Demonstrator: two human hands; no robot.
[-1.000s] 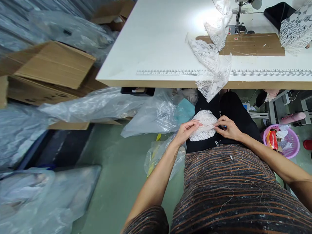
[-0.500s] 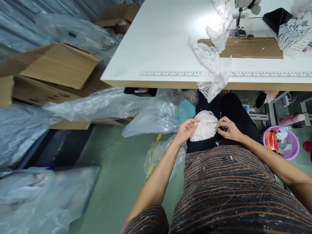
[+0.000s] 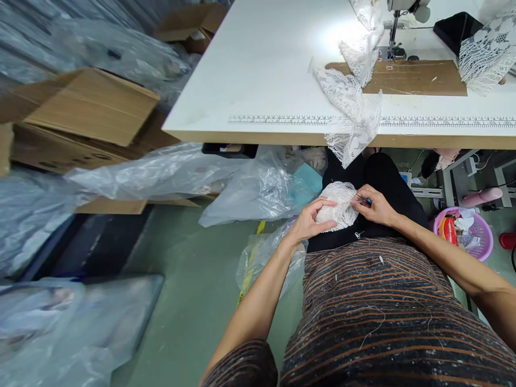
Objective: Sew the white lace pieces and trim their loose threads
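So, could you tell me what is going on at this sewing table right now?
A seated person holds a small bundle of white lace on their lap, below the white sewing table. The left hand cups it; the right hand pinches its upper edge. A strip of white lace hangs over the table edge above the lap.

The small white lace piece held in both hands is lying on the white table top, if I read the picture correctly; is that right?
Not quite. The head view shows the small white lace piece held in the left hand and right hand, but lying on the person's black trousers in the lap, below the white table top.
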